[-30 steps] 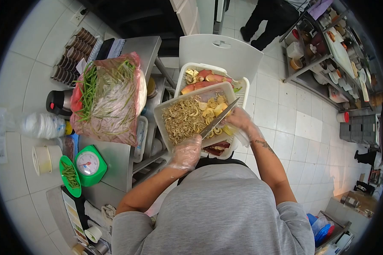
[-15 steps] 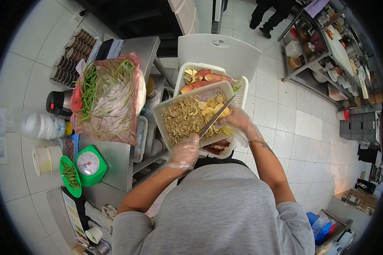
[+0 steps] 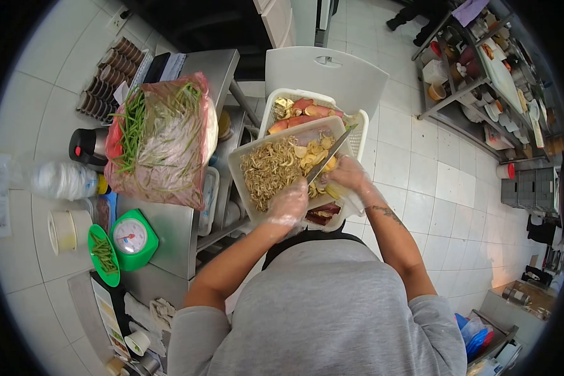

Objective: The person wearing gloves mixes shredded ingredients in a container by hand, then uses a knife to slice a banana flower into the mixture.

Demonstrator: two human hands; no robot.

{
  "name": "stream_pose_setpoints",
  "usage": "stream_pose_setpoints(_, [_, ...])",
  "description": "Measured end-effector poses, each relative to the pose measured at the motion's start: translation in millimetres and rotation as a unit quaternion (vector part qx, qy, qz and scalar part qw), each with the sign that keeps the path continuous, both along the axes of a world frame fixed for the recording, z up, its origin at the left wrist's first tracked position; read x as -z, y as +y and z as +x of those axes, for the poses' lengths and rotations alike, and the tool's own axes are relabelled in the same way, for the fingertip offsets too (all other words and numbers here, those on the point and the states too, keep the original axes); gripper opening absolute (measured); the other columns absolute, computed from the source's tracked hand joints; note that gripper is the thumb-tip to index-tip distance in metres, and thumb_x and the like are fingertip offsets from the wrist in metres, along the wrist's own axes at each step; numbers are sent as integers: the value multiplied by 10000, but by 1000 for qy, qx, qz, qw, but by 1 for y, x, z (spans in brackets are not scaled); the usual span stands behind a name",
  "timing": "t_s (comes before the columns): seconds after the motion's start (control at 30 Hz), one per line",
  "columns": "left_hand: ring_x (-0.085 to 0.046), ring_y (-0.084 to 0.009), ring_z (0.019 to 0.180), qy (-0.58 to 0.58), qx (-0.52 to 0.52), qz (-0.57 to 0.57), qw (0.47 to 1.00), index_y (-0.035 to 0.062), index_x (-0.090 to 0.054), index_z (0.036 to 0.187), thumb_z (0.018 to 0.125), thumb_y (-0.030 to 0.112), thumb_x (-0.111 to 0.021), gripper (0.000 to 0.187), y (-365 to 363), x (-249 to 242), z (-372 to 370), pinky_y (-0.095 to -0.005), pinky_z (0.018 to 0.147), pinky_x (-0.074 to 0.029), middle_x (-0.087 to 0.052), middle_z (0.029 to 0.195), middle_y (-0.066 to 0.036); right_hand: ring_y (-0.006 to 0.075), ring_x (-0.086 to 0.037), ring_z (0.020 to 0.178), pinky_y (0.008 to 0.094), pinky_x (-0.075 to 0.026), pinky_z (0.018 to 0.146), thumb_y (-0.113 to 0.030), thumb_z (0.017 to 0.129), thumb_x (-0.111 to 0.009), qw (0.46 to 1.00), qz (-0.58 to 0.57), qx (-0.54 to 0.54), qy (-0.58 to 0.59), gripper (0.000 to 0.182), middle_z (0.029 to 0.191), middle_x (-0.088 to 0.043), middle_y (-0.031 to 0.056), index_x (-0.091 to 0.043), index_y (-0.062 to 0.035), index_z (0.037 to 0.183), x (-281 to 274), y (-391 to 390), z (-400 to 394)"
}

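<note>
My left hand [image 3: 288, 202], in a clear plastic glove, is closed around the handle end of a knife [image 3: 324, 164]. The blade slants up and to the right over a pale plastic tub [image 3: 237, 169]. Curly brownish shreds [image 3: 269, 168] fill the tub's left side, and yellow slices [image 3: 313, 153] lie on its right. My right hand [image 3: 349, 174], also gloved, is closed beside the blade at the tub's right edge; whatever its fingers hold is mostly hidden. Beneath the tub, a white basket [image 3: 358, 135] contains long reddish-skinned pieces [image 3: 302, 119].
A white chair [image 3: 357, 69] supports the basket. To the left, a steel table [image 3: 169, 235] bears a pink bag [image 3: 169, 150] of green beans and a green scale [image 3: 135, 241]. A person's legs [image 3: 413, 19] and a loaded rack [image 3: 476, 81] are at the upper right.
My left hand has moved up and right along with the knife, whose tip now reaches past the tub's upper right rim. My right hand stays nearly in place. The distant person's legs have shifted right.
</note>
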State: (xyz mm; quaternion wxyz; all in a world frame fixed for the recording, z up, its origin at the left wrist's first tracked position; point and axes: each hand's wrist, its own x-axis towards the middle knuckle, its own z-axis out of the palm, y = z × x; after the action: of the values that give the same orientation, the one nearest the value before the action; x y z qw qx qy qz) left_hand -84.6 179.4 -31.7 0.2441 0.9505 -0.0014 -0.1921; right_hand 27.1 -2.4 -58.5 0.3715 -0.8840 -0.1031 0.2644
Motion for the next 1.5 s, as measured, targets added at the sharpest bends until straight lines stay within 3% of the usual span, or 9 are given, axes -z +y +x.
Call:
stream_pose_setpoints(0.2, [-672, -427, 908, -51, 9, -9, 999, -15, -511, 1092, 957, 110, -372, 231, -25, 10, 16, -531, 808, -514, -670, 968, -274, 358, -674, 1008, 406, -519, 903, -266, 664, -781, 991, -130, 15, 39, 712, 1031, -698, 238, -551, -15, 1289, -8, -13, 9])
stream_pose_setpoints(0.4, [-646, -455, 1003, 23, -45, -26, 998, -13, -498, 1119, 960, 137, -371, 253, -37, 3, 36, -543, 857, -496, -654, 1022, -308, 376, -659, 1040, 409, -511, 922, -278, 657, -788, 981, -191, -19, 26, 744, 1064, -682, 265, -539, 28, 1288, -30, 3, -8])
stream_pose_setpoints(0.47, [-643, -462, 1005, 17, -48, -30, 998, -13, -495, 1122, 952, 146, -382, 259, -35, 9, 43, -548, 856, -490, -653, 1020, -311, 368, -657, 1048, 398, -509, 930, -285, 651, -795, 993, -114, -31, 22, 773, 1089, -678, 258, -527, 39, 1300, -22, 9, -22])
stream_pose_setpoints(0.6, [-642, -455, 1004, 41, -25, -20, 999, -23, -499, 1119, 937, 150, -428, 261, -14, -39, 46, -541, 878, -488, -647, 1059, -299, 339, -659, 1054, 373, -504, 941, -275, 639, -798, 999, -30, 18, 35, 778, 1125, -676, 233, -537, 46, 1298, -12, -9, -8])
stream_pose_setpoints(0.63, [-641, -460, 992, 30, -21, -24, 999, -22, -496, 1117, 941, 158, -428, 261, -10, -40, 40, -544, 873, -487, -646, 1047, -300, 279, -668, 1012, 347, -508, 919, -252, 641, -797, 998, 2, 27, 63, 710, 1094, -687, 193, -579, 48, 1247, -8, -17, 1])
stream_pose_setpoints(0.73, [-638, -460, 964, -10, 25, -41, 999, -21, -500, 1094, 970, 187, -391, 266, 4, -32, 19, -547, 861, -481, -645, 1027, -292, 255, -686, 863, 350, -521, 830, -259, 665, -782, 987, 136, 60, 66, 562, 945, -716, 153, -658, 20, 1136, -10, -35, 5])
stream_pose_setpoints(0.93, [-642, -469, 834, -32, 65, -9, 997, -32, -486, 985, 944, 98, -408, 157, 15, -36, -5, -549, 755, -500, -636, 869, -290, 190, -653, 840, 327, -513, 820, -163, 719, -729, 964, 232, 71, 110, 403, 922, -713, 97, -685, 22, 1075, 20, -48, 17])
stream_pose_setpoints(1.07, [-642, -424, 925, -20, 64, 34, 997, 7, -535, 997, 1034, 239, -283, 344, 13, -41, -8, -512, 828, -494, -649, 961, -251, 179, -645, 839, 325, -511, 821, -152, 728, -719, 956, 265, 83, 94, 323, 908, -711, 88, -705, 10, 1007, 11, -42, 8])
stream_pose_setpoints(1.5, [-669, -403, 895, -11, 66, 50, 996, 0, -564, 985, 944, 110, -414, 191, 4, -49, 4, -490, 821, -521, -667, 923, -234, 162, -622, 846, 306, -511, 793, -193, 751, -738, 954, 257, 17, 154, 421, 934, -696, 81, -665, 67, 1075, 19, -34, 10])
